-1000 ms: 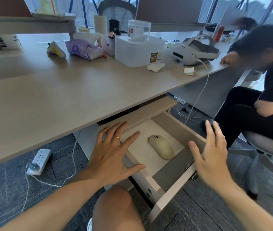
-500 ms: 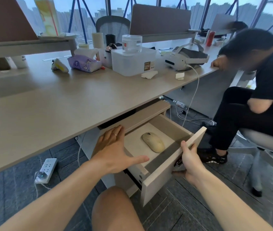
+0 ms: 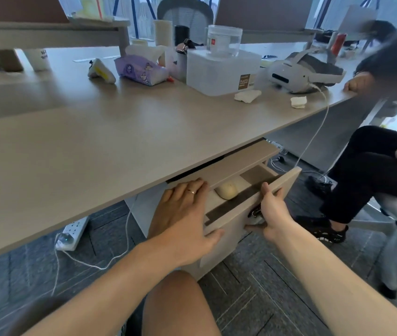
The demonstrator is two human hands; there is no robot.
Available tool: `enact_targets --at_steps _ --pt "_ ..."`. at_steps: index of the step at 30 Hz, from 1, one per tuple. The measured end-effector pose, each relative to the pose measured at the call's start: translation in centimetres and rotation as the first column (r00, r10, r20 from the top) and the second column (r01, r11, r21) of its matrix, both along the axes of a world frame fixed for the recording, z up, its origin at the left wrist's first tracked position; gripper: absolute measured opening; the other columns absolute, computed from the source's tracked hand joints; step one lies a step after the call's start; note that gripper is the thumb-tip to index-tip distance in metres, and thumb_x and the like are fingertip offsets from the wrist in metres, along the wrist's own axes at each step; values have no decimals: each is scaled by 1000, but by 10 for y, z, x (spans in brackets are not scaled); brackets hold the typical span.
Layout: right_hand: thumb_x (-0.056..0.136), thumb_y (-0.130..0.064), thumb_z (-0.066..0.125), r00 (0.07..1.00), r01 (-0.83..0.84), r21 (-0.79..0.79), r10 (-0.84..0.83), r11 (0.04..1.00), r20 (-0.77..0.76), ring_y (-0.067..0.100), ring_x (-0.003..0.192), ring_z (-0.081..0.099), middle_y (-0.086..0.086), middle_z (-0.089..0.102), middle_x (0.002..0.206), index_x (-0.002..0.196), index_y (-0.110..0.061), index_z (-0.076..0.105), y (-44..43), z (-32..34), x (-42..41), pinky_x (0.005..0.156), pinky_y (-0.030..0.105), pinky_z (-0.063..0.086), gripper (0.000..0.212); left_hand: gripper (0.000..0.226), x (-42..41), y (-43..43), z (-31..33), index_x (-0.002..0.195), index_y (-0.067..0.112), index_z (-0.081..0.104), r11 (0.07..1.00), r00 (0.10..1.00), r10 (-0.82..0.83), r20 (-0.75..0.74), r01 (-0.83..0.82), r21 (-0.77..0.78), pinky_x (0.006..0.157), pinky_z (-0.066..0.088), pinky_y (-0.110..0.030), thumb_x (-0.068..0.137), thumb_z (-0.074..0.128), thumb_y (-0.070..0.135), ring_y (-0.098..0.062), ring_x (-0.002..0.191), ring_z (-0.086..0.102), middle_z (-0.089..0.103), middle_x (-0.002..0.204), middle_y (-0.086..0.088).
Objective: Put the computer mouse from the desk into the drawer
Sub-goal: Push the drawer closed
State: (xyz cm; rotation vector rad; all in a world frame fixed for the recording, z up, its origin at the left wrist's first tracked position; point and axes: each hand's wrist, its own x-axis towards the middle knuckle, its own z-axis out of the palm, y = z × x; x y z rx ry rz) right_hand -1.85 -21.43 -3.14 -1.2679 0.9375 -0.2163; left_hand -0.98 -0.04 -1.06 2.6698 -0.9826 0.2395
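Nearest, at six o'clock, a bare knee rises between both forearms. The left hand lies flat with fingers spread wide, holding nothing, on the left side of the pale wooden pull-out drawer. At three o'clock of it, the right hand curls around the drawer's front panel, gripping it. Beyond, the cream oval computer mouse sits inside the drawer, partly under the long beige desk. If the drawer closes, the left fingers risk pinching against the cabinet, since they rest at the gap.
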Motion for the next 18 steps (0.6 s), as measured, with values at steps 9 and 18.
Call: enact_targets --at_steps 9,18 --pt "104 -39 40 993 -81 139 68 987 96 34 144 30 -2 28 161 154 -43 24 33 -7 6 77 67 57 53 64 6 -3 -17 149 14 42 999 991 40 125 -37 -25 106 36 -39 93 61 39 -23 135 44 49 152 -4" --pt "104 -21 45 974 -126 178 87 976 210 38 147 26 -3 27 163 155 -40 24 45 -16 28 68 59 61 59 72 14 0 -20 143 13 54 996 995 40 88 -32 -89 100 36 -34 74 64 -6 -23 128 53 58 145 -2"
